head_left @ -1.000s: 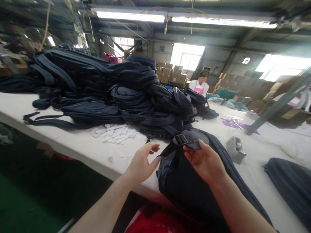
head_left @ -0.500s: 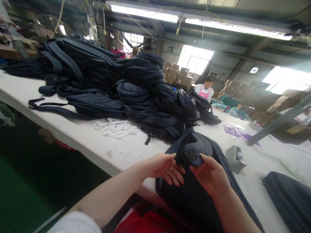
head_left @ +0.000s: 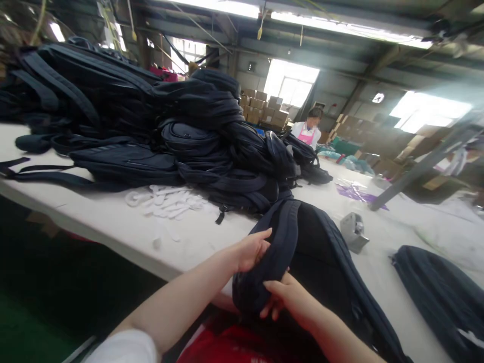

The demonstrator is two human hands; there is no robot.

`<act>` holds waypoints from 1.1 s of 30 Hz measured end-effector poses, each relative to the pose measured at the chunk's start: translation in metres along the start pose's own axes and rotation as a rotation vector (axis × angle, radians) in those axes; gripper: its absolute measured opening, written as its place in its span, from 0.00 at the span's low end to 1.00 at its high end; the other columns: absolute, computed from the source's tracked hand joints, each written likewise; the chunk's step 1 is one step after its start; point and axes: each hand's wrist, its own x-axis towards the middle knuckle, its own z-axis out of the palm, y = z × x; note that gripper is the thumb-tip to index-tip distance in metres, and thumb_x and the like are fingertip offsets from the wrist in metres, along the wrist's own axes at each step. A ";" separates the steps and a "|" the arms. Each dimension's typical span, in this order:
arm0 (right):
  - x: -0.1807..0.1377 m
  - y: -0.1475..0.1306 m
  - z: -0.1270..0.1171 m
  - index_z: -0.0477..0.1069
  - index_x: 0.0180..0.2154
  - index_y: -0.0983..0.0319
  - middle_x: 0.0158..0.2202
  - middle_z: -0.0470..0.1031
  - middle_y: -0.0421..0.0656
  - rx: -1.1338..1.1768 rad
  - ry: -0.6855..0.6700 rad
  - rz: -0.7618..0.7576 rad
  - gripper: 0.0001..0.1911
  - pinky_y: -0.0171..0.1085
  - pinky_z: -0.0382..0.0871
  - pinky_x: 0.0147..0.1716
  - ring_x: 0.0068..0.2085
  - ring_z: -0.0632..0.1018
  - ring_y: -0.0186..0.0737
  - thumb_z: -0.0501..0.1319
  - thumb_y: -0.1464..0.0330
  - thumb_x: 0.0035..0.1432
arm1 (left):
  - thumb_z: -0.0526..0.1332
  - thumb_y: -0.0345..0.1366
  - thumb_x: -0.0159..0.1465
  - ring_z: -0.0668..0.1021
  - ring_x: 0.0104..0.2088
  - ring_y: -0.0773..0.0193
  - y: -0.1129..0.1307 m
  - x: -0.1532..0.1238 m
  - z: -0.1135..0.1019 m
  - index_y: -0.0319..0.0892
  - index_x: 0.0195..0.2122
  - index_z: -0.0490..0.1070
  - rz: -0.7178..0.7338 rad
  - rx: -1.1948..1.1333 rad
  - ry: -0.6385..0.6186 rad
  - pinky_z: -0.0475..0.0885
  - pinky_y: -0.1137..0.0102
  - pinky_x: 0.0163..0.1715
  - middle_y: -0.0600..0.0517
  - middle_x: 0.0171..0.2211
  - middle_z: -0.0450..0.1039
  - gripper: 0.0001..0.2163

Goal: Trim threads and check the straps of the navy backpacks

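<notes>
While the left hand [head_left: 252,253] pinches the edge of a dark shoulder strap [head_left: 284,237], the right hand [head_left: 284,296] has its grip around it lower down; the backpack [head_left: 321,247] lies lower centre of the frame, on the bench [head_left: 200,237].

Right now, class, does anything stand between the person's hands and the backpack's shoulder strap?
Nothing visible does. The left hand and the right hand are both at the shoulder strap, with no other object between. The grey tape dispenser stands to the right of the backpack, and the white pieces lie to its left.
</notes>
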 end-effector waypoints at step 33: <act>0.050 -0.021 -0.051 0.73 0.28 0.66 0.22 0.75 0.45 0.126 0.088 -0.149 0.20 0.34 0.61 0.21 0.21 0.73 0.37 0.61 0.53 0.54 | 0.59 0.49 0.62 0.71 0.17 0.69 0.016 -0.043 -0.020 0.34 0.34 0.73 0.151 0.323 0.297 0.64 0.75 0.18 0.49 0.22 0.74 0.19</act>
